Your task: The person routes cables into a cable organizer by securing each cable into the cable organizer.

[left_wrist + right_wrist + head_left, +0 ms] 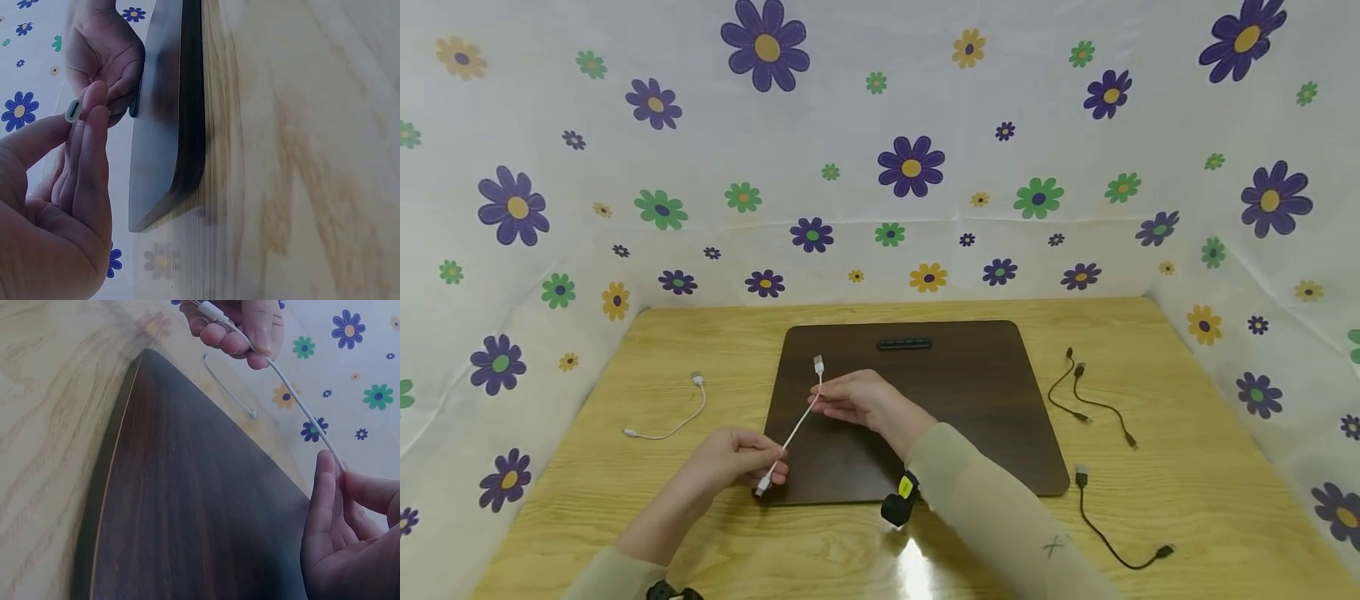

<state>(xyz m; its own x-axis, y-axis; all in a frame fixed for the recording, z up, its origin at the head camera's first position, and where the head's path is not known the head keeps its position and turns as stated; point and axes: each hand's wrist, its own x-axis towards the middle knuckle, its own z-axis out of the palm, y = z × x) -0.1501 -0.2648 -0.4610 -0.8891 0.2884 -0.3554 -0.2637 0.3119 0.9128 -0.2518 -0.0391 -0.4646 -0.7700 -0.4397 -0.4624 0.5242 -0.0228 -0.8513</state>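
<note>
Head view: white cable (801, 423) held above left edge of dark board (970, 417), finger-pinched by left hand (737, 458) over near-left corner, by right hand (862, 400) farther back; best kept lightly tensioned, unkinked.

Cut off by head view's lower edge: left sleeve (617, 577), right sleeve (1000, 512), black wrist device (672, 592), near side of worktop (805, 550). Partly hidden behind right hand (865, 402) and arm: dark board (977, 408). Mostly hidden by left hand (737, 458) in left wrist view: held white cable (800, 424). Too small to tell: connector types of black cables (1105, 547), details of black strip (904, 343).
</note>
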